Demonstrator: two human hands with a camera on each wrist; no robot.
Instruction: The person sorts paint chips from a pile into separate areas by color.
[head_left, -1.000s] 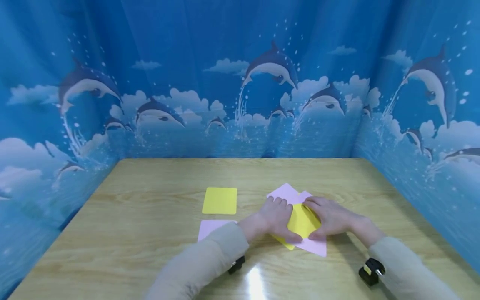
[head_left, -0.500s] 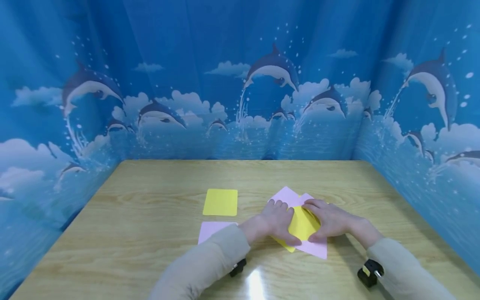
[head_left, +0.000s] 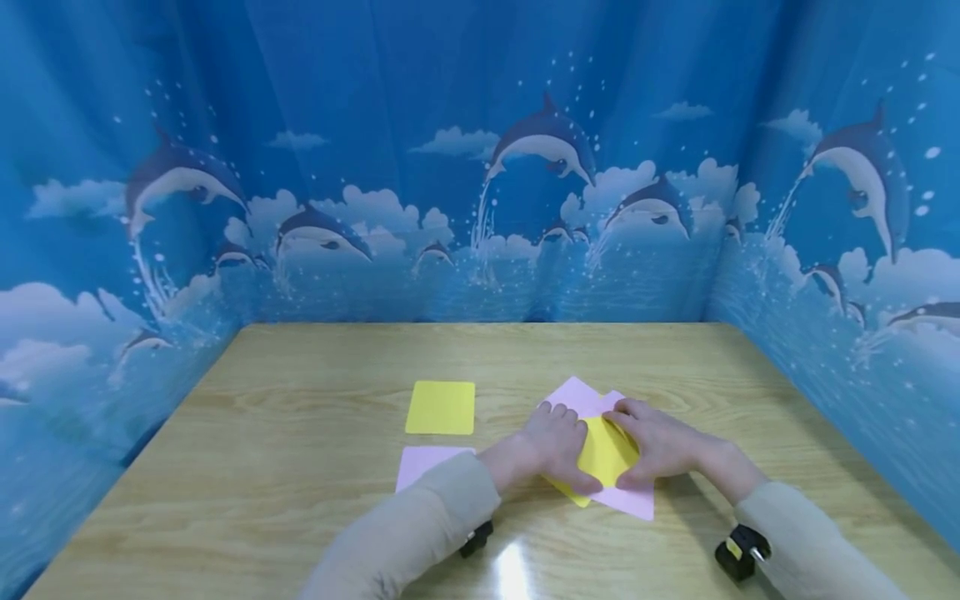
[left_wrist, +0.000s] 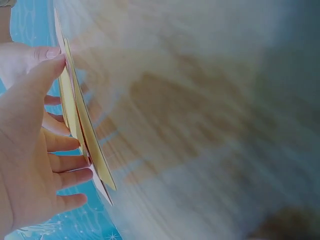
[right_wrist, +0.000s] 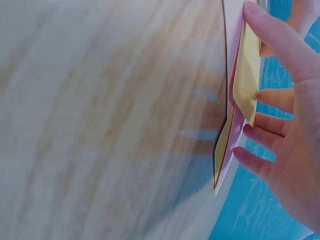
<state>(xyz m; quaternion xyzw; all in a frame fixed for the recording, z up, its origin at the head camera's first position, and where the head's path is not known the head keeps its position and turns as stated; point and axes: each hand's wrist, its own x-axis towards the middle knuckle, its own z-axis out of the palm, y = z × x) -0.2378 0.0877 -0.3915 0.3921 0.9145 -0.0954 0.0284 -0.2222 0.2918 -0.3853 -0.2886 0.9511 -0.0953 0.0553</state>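
A loose pile of square paper cards lies at the right of the table in the head view. A yellow card (head_left: 602,457) is on top, slightly bowed near the right fingers. Pink cards (head_left: 573,395) stick out beneath at angles, and a yellow corner (head_left: 576,495) shows low on the left. My left hand (head_left: 553,447) rests on the pile's left side, fingers extended and thumb towards me. On the right side, my right hand (head_left: 660,443) touches it with spread fingers. The right wrist view shows the thumb on the yellow card (right_wrist: 245,80) and fingertips along its edge.
A single yellow card (head_left: 441,408) lies flat to the left of the pile. Nearer me is a pink card (head_left: 427,463), partly covered by the left sleeve (head_left: 420,525). Dolphin-printed blue curtains (head_left: 420,125) enclose the wooden table (head_left: 300,417) at the back and sides.
The head view has tilted slightly, so the scene sits a little lower in it. Both hands stay on the pile, and the cards keep their places.
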